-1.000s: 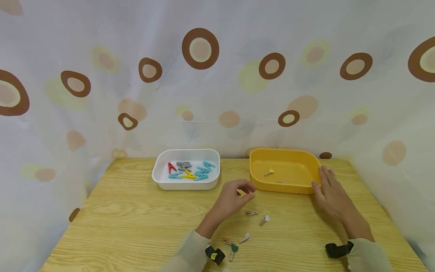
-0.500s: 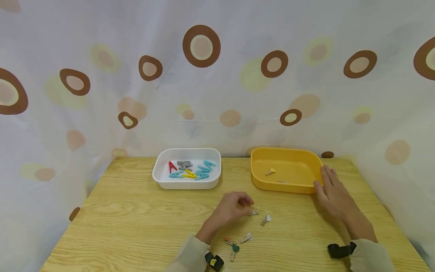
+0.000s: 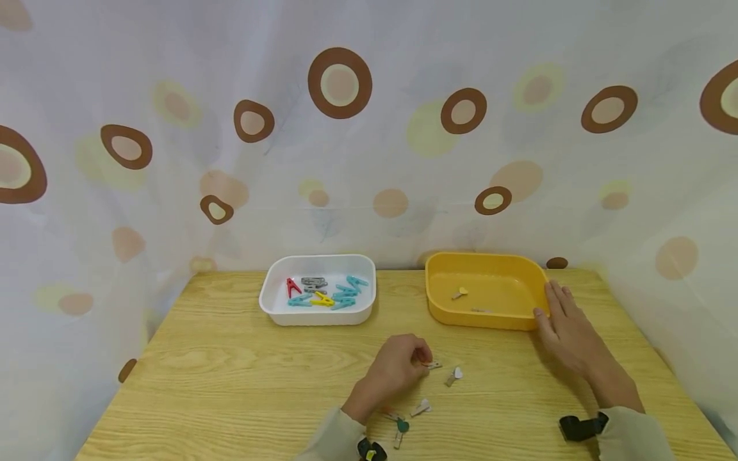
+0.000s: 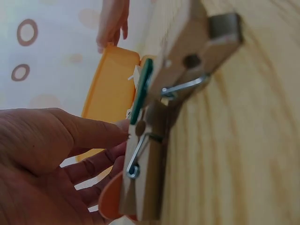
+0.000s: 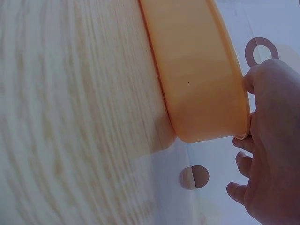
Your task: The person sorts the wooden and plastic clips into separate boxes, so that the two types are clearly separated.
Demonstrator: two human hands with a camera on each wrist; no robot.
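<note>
In the head view my left hand [image 3: 394, 368] pinches the end of a small wooden clothespin [image 3: 434, 365] on the table, its orange decoration partly covered by the fingers. To its right lies another wooden clothespin with a white heart [image 3: 457, 373]. Nearer me are a white-topped clothespin [image 3: 421, 408] and a green-heart clothespin [image 3: 400, 434], overlapping an orange one. Two of these loom close in the left wrist view, beside the thumb [image 4: 101, 133]. My right hand [image 3: 572, 338] rests with straight fingers against the right side of the yellow tray [image 3: 487, 321], thumb at its rim.
Inside the yellow tray lie a clothespin with a yellow heart [image 3: 460, 292] and another small clip. A white tray [image 3: 317, 318] at back left holds red, yellow, teal and grey clips. A patterned curtain [image 3: 369, 160] hangs behind the wooden table [image 3: 230, 384].
My left hand has come down from near the yellow tray's front and reached the orange-ended clothespin, its fingers closing on it. The right hand stays at the tray.
</note>
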